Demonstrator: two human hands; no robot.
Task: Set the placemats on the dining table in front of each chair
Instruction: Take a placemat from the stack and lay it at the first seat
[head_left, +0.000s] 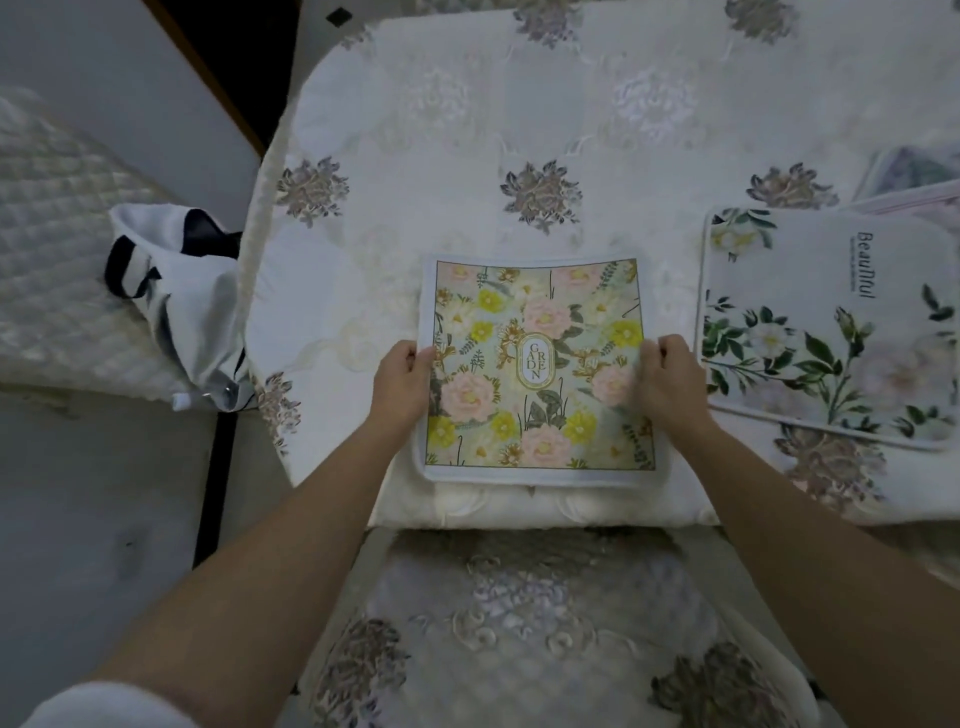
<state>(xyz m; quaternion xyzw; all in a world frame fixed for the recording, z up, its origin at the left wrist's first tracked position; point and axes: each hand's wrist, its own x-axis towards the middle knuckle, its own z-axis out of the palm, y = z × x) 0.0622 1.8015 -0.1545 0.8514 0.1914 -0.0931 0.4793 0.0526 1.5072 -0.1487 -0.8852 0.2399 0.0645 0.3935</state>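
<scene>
Placemat (537, 364) with pink and yellow flowers and a "GARDEN" oval lies on the bench (467, 130), at the near edge, square to us and in front of the chair (519, 623). Its near edge sits right at the bench edge, slightly over the cloth fold.

We see both arms bare, reaching forward from the bottom corners and converging on the mat. Left hand (402, 382) is on the mat's left edge about mid-height, knuckles up, thumb on top of the white border, fingers curled under or against the edge: that grip pinches the mat. Right hand (667, 382) mirrors it on the right edge, palm down, thumb on the printed face, fingers bent at the border: that grip also holds the mat. Wrists are roughly level, both forearms angled inward. We cannot tell whether the mat is fully flat or just lifted at the sides.

Second mat (831, 332), white with green leaves and "Beautiful" text, lies to the right on the bench, close to the first but not touching it, rotated sideways to us. More mats (914, 176) sit partly under its far corner, blurred.

Bench cloth is cream with grey flower clusters. Chair seat below has matching fabric. A white and dark bag (171, 301) rests on another quilted seat (57, 260) off the left of the bench.
</scene>
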